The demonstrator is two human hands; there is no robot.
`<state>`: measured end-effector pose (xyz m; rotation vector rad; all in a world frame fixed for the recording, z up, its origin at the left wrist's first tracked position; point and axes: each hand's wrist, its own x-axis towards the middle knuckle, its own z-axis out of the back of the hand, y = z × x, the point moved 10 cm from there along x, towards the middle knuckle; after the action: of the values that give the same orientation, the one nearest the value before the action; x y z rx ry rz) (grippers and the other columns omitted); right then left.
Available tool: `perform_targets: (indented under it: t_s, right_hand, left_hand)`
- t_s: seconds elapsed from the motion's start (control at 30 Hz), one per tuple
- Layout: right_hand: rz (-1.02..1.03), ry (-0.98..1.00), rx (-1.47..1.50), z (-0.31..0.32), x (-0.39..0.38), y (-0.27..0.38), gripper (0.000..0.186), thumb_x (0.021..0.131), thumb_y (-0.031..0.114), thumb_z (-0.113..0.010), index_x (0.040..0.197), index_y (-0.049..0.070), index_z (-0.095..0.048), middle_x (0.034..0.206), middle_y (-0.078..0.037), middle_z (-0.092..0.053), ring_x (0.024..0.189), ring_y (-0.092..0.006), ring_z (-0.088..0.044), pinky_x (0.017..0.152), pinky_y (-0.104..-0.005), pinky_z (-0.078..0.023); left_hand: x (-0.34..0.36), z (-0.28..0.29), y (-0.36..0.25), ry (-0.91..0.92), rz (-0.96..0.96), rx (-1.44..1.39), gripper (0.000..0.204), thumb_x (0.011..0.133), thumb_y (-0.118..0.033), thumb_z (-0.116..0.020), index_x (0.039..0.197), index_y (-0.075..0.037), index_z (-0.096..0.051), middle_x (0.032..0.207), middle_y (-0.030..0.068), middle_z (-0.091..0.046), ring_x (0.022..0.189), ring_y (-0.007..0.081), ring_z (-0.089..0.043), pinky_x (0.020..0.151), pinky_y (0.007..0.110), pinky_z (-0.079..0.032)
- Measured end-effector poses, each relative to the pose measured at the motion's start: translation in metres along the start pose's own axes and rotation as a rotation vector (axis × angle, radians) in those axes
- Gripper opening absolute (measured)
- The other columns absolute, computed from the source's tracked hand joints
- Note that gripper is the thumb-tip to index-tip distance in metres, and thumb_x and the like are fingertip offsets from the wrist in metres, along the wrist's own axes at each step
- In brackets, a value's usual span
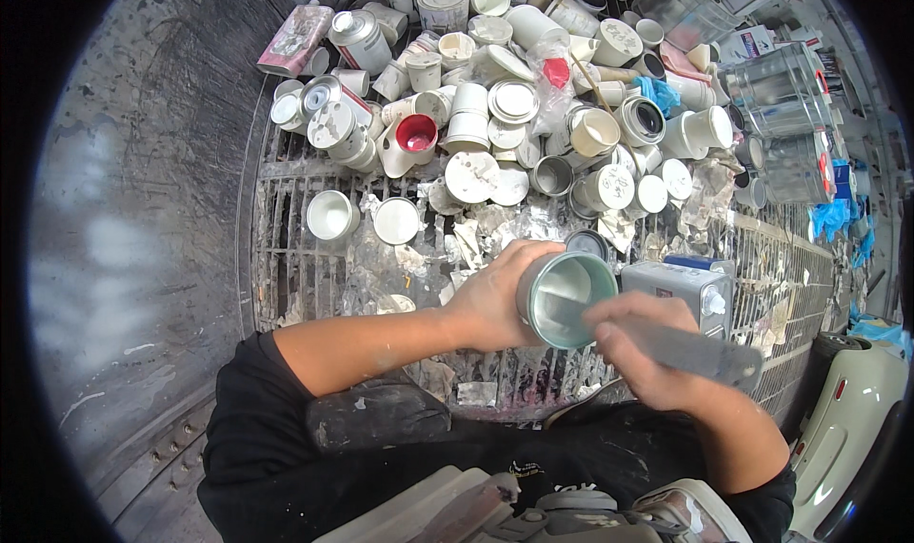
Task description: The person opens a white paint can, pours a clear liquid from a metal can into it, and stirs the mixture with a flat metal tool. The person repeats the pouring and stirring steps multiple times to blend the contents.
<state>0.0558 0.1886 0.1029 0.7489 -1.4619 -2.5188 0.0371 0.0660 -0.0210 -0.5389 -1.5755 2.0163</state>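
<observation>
Left grip (503,296) (a bare hand): around a pale-green-lined cup (567,291)
Right grip (645,341): on a flat grey spatula (709,355), at the cup's rim
Grating (303,265): strewn with white tubs (331,216) and a red-lined pot (417,134)
Rectangular tin (671,281): beside the right grip

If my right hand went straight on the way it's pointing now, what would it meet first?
Most likely the cup in your left hand: your right hand points up and left at its rim. They look close, but depth is unclear, so they may already touch.
</observation>
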Motion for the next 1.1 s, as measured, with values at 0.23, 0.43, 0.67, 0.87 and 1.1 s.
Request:
perform_targets:
  t_s: [0.23, 0.43, 0.67, 0.87, 1.1]
  right_hand:
    - [0.053, -0.07, -0.297, 0.006, 0.001, 0.006, 0.02, 0.101, 0.014, -0.066, 0.115, 0.002, -0.073, 0.075, -0.012, -0.069, 0.066, -0.0206, -0.07, 0.066, -0.0354, -0.055]
    - [-0.081, -0.149, -0.086, 0.017, -0.001, -0.003, 0.021, 0.099, 0.009, -0.065, 0.117, 0.001, -0.072, 0.077, -0.017, -0.071, 0.069, -0.0304, -0.073, 0.067, -0.0375, -0.056]
    - [-0.102, -0.024, -0.046, 0.004, -0.001, -0.006, 0.017, 0.099, 0.01, -0.065, 0.112, 0.001, -0.073, 0.07, -0.012, -0.069, 0.067, -0.0239, -0.071, 0.064, -0.0351, -0.055]
    - [0.015, -0.098, -0.227, 0.013, 0.0, 0.008, 0.017, 0.099, 0.011, -0.066, 0.112, 0.003, -0.073, 0.07, -0.011, -0.068, 0.065, -0.0228, -0.07, 0.064, -0.0359, -0.054]
    - [0.001, -0.173, -0.172, 0.019, -0.001, 0.004, 0.019, 0.099, 0.008, -0.064, 0.114, 0.002, -0.072, 0.073, -0.014, -0.069, 0.068, -0.029, -0.072, 0.066, -0.0373, -0.056]
  left_hand:
    - [0.001, 0.0, 0.002, 0.005, -0.04, 0.042, 0.116, 0.06, -0.029, -0.101, 0.156, -0.015, -0.037, 0.149, 0.0144, -0.049, 0.139, 0.036, -0.055, 0.115, 0.046, -0.05]
    - [0.001, -0.002, 0.003, 0.013, -0.033, 0.032, 0.116, 0.061, -0.03, -0.101, 0.156, -0.013, -0.037, 0.149, 0.0145, -0.048, 0.14, 0.0356, -0.054, 0.117, 0.045, -0.049]
    - [0.002, -0.002, 0.003, 0.023, -0.018, 0.023, 0.118, 0.06, -0.03, -0.102, 0.157, -0.014, -0.036, 0.15, 0.0147, -0.048, 0.14, 0.035, -0.054, 0.118, 0.045, -0.048]
    - [0.002, 0.002, -0.001, 0.009, -0.009, 0.002, 0.11, 0.063, -0.026, -0.102, 0.153, -0.006, -0.043, 0.146, 0.0176, -0.052, 0.138, 0.0359, -0.056, 0.116, 0.045, -0.047]
    - [0.002, 0.004, -0.004, -0.018, -0.063, 0.028, 0.111, 0.062, -0.027, -0.102, 0.153, -0.006, -0.043, 0.146, 0.0176, -0.053, 0.138, 0.0355, -0.056, 0.116, 0.044, -0.048]
